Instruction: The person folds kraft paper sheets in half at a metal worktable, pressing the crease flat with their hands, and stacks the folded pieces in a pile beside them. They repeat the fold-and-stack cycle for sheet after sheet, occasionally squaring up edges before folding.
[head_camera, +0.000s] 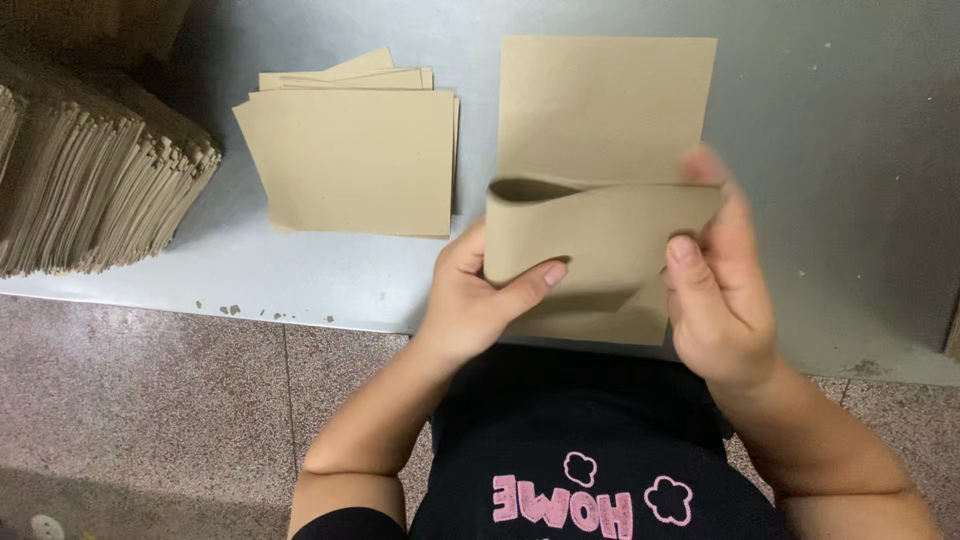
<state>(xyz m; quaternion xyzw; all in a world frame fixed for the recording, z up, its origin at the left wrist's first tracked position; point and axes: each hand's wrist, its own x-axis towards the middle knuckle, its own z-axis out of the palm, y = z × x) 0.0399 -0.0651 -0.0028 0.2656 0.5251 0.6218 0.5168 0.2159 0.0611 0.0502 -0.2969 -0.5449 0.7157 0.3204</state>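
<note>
Brown paper sheet (607, 150) lies on the grey metal table (830, 150), with its lower part folded up toward the person into a curved flap. Left hand (478, 295) pinches the flap's left edge with thumb over the paper; right hand (718, 290) grips its right edge, fingers closed on it. At far left stands a large bundle of brown sheets (90, 180), and between lies a smaller flat pile (352, 160).

A brown paper bag (600, 150) lies flat on the grey table, its near end folded over and held by the left hand (475, 300) and right hand (720, 300). Left of it sits a small pile of flat bags (355, 160); a large bundle of bags (90, 180) stands at far left.
</note>
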